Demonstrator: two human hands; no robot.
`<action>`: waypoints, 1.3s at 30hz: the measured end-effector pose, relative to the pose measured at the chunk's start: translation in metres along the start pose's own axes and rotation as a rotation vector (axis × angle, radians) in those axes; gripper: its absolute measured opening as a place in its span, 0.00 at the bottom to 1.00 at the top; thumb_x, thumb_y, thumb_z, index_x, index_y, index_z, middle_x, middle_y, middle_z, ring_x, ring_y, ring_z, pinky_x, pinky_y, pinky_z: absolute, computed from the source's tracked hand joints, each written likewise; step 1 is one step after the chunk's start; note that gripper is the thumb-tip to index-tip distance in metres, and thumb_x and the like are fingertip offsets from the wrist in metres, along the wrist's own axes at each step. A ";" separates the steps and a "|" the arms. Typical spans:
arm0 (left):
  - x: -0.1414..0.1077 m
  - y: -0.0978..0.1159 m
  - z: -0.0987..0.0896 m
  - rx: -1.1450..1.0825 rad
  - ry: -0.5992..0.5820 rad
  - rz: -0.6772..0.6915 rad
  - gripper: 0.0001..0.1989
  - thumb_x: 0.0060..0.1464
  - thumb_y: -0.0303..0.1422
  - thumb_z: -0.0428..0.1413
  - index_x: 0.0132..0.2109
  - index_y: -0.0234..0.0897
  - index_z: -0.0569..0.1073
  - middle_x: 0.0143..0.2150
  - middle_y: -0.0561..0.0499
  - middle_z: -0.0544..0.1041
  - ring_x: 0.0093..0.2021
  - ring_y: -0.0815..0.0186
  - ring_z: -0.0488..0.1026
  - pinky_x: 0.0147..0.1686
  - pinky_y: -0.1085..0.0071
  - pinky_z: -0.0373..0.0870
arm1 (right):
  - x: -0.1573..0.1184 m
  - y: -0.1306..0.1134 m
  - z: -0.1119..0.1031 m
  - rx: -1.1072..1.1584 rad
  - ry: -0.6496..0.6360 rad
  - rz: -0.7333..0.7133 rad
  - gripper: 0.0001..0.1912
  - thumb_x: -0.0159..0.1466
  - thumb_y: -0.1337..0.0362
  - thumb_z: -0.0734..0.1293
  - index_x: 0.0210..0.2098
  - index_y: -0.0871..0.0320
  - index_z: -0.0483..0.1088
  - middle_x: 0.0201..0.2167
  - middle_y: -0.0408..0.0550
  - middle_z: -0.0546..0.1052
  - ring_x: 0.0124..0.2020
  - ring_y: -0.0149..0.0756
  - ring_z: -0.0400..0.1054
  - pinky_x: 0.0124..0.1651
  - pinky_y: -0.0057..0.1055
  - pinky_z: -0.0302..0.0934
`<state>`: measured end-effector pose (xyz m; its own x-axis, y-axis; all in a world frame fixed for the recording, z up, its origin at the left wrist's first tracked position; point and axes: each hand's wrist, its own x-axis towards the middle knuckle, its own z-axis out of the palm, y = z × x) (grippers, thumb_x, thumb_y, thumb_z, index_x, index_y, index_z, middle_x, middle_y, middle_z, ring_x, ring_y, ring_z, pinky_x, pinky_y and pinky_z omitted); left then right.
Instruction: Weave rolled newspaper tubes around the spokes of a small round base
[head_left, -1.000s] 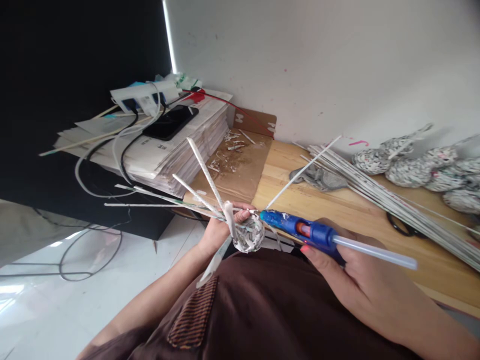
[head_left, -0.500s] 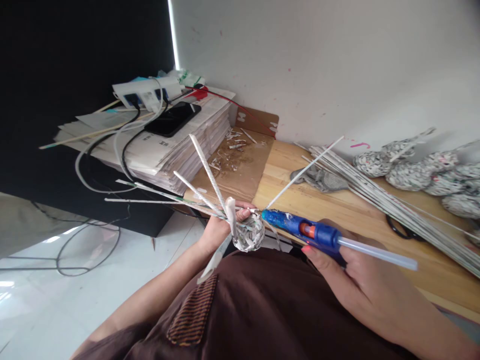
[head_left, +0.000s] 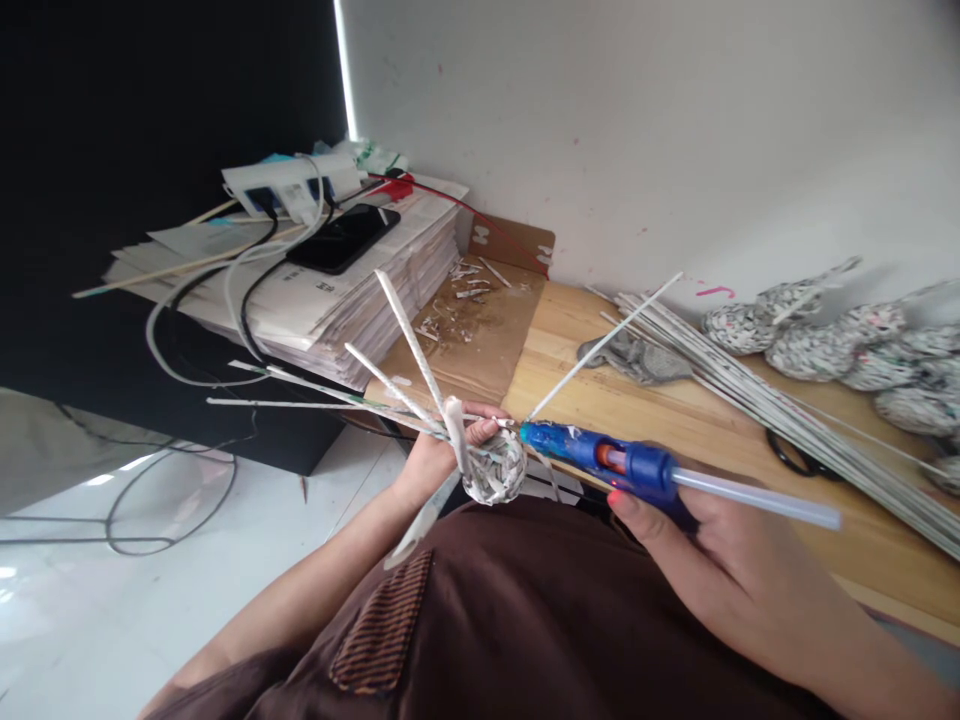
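Only the view has shifted slightly: at frame centre the left hand (head_left: 429, 463) pinches the woven paper piece (head_left: 496, 474), the right hand (head_left: 739, 545) wraps the glue gun (head_left: 651, 473) (gluing, apparently), and the next move calls for steadiness.

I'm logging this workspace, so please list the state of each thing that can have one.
Hot-glue gun: gripped in right hand, glue stick protruding behind.
Woven paper piece: in left hand, strands loose.
Smartphone: lying, screen dark.
Power strip: plugs inserted.
Paper stack: piled unevenly.
Paper tubes: loosely bundled.
Paper scraps: scattered.
Gray cloth: crumpled.
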<state>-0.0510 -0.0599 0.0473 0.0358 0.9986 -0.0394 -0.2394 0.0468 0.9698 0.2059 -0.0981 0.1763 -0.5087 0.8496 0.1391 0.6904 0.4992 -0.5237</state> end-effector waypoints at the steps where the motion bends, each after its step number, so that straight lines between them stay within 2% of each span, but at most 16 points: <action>1: 0.000 0.000 0.000 0.003 -0.002 0.005 0.16 0.48 0.43 0.69 0.39 0.35 0.81 0.35 0.48 0.82 0.34 0.63 0.78 0.38 0.69 0.74 | 0.000 0.000 0.000 -0.009 0.003 0.003 0.06 0.70 0.59 0.63 0.40 0.53 0.71 0.33 0.47 0.79 0.41 0.46 0.76 0.37 0.36 0.71; 10: -0.001 0.001 -0.001 0.056 0.002 0.001 0.16 0.50 0.43 0.68 0.39 0.36 0.82 0.34 0.48 0.82 0.32 0.64 0.77 0.37 0.69 0.74 | 0.000 0.001 0.001 -0.033 0.017 -0.002 0.08 0.70 0.58 0.62 0.44 0.53 0.70 0.38 0.48 0.80 0.40 0.45 0.77 0.38 0.38 0.71; 20: -0.002 0.000 0.001 0.000 -0.004 -0.019 0.16 0.49 0.43 0.69 0.39 0.36 0.82 0.33 0.48 0.82 0.34 0.63 0.78 0.37 0.69 0.74 | 0.001 0.001 0.001 -0.048 0.016 0.001 0.10 0.70 0.58 0.62 0.46 0.53 0.72 0.38 0.48 0.81 0.37 0.44 0.77 0.31 0.35 0.70; 26: 0.000 -0.003 0.000 -0.008 0.000 -0.009 0.17 0.48 0.43 0.69 0.40 0.35 0.82 0.36 0.47 0.82 0.34 0.64 0.78 0.36 0.70 0.74 | 0.002 0.000 0.002 -0.049 0.016 -0.004 0.09 0.71 0.58 0.61 0.42 0.53 0.71 0.33 0.47 0.80 0.32 0.42 0.77 0.30 0.33 0.68; 30: -0.002 -0.004 0.002 0.025 0.032 -0.015 0.17 0.49 0.44 0.68 0.40 0.36 0.82 0.38 0.46 0.83 0.35 0.62 0.79 0.35 0.70 0.74 | 0.003 0.000 0.003 -0.068 0.015 -0.010 0.08 0.71 0.59 0.61 0.41 0.54 0.70 0.34 0.48 0.80 0.33 0.42 0.76 0.28 0.33 0.65; 34: -0.006 -0.001 0.005 0.006 0.083 0.022 0.14 0.50 0.43 0.68 0.38 0.37 0.82 0.35 0.48 0.82 0.35 0.63 0.79 0.35 0.71 0.75 | 0.006 -0.001 0.005 -0.094 -0.001 -0.027 0.09 0.71 0.59 0.60 0.39 0.54 0.68 0.28 0.45 0.78 0.27 0.39 0.73 0.27 0.32 0.61; 39: -0.008 0.009 0.004 0.105 0.112 0.047 0.16 0.48 0.44 0.68 0.37 0.35 0.82 0.34 0.48 0.83 0.34 0.62 0.79 0.35 0.69 0.75 | 0.011 -0.005 0.006 -0.280 -0.027 -0.081 0.06 0.68 0.62 0.61 0.37 0.55 0.67 0.26 0.45 0.75 0.26 0.40 0.71 0.29 0.33 0.59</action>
<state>-0.0495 -0.0672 0.0574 -0.0824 0.9965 -0.0140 -0.1352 0.0028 0.9908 0.1937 -0.0919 0.1749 -0.5786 0.8023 0.1466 0.7604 0.5957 -0.2589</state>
